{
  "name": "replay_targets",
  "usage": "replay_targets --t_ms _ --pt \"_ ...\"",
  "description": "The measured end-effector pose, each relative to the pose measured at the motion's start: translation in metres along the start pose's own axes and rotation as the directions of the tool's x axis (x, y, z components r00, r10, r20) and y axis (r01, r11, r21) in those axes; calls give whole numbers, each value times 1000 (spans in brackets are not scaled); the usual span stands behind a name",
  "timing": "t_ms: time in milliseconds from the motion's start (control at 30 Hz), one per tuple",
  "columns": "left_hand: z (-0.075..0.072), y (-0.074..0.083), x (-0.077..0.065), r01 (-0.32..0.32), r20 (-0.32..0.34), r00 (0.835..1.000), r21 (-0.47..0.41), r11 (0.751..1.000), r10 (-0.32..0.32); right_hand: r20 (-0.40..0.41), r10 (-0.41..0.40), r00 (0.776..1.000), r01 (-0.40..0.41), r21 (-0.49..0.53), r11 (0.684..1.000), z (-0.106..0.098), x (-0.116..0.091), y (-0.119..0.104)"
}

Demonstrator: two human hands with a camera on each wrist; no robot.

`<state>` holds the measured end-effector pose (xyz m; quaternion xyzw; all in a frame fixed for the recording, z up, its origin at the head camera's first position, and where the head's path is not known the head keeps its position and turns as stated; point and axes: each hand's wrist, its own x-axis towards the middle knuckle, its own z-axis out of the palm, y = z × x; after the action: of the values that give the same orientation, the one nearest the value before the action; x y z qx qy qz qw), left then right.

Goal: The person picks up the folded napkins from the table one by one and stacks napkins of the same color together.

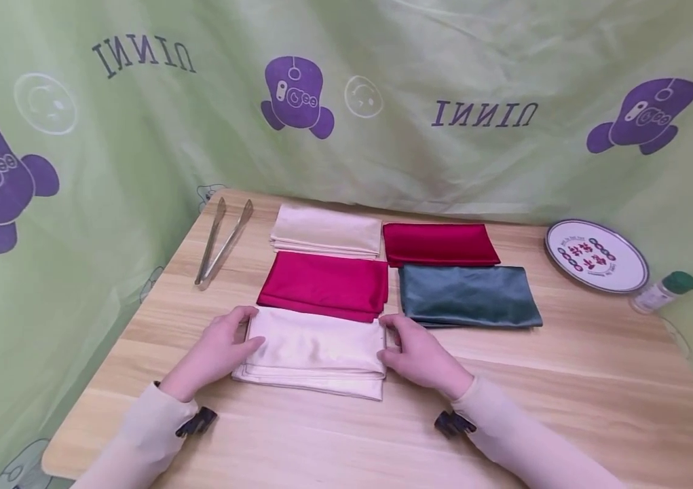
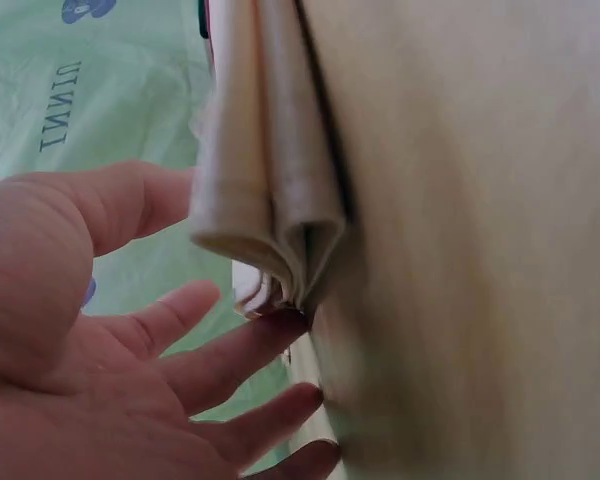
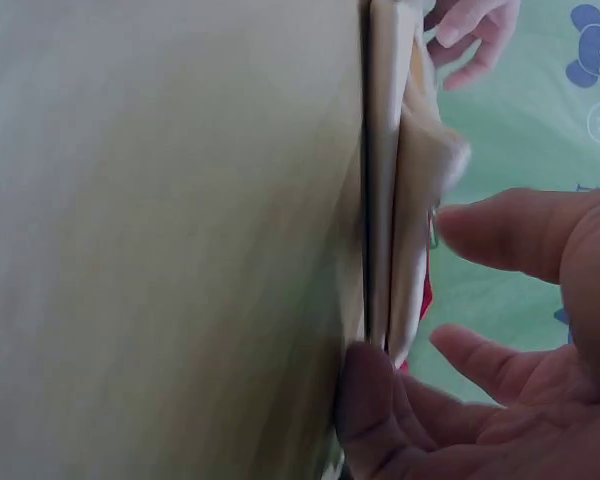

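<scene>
A folded pale pink satin cloth [image 1: 315, 343] lies on the table between both hands, its layered folded edge facing the near side. At its left end is my left hand [image 1: 220, 353], thumb over the top face and fingers spread along the side; in the left wrist view the fingertips [image 2: 290, 325] come right to the cloth's folded end. On the opposite end, my right hand [image 1: 422, 356] has its thumb [image 3: 480, 230] beside the upper layer and a fingertip [image 3: 365, 385] low against the cloth's end. Neither hand curls round the cloth.
Behind lie a magenta cloth [image 1: 324, 282], a beige cloth [image 1: 324, 234], a dark red cloth [image 1: 440, 244] and a teal cloth [image 1: 468, 295], all folded. Metal tongs [image 1: 227, 244] lie at left. A plate [image 1: 596, 255] and a green-capped bottle [image 1: 658, 295] stand at right.
</scene>
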<state>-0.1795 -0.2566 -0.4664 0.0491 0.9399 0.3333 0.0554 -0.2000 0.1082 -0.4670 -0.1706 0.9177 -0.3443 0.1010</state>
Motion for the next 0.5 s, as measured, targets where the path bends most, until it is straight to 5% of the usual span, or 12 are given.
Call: replay_targets --t_ms 167,233,400,500 --pt "1 -3 2 -13 -1 1000 -149 989 13 12 -28 1000 28 -58 998 3 3 -4" --pt "2 -5 4 -22 23 999 -275 961 29 14 -30 999 31 -42 999 4 4 -5" --pt "2 -8 4 -29 41 997 -536 844 60 2 -66 998 65 94 993 7 4 -4" --pt "2 -9 3 -58 5 997 -553 831 72 -12 -74 997 75 200 977 8 2 -3"
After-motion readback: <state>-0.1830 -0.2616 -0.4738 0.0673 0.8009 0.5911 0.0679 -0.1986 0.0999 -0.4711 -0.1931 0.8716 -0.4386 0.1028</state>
